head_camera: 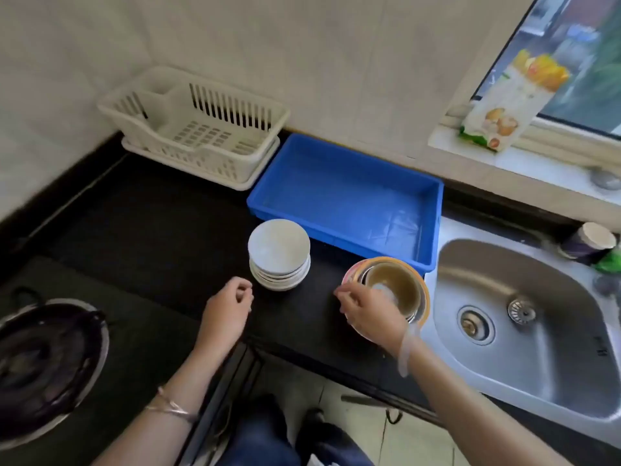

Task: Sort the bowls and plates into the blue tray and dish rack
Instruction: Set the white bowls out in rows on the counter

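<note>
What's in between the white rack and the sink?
The blue tray lies between the rack and the sink, on the black counter. The head view shows it.

The black tabletop [161,237] is stretching from the left edge of the frame to the steel sink [524,317] set into it at the right; a cream dish rack [201,129] is sitting at upper left against the wall; a blue tray [346,196] is lying just beside it; a stack of white plates [279,253] is standing at centre, in front of the tray; nested bowls [396,284] are sitting to its right, near the sink; a stove burner [50,364] is occupying the lower left.
</note>
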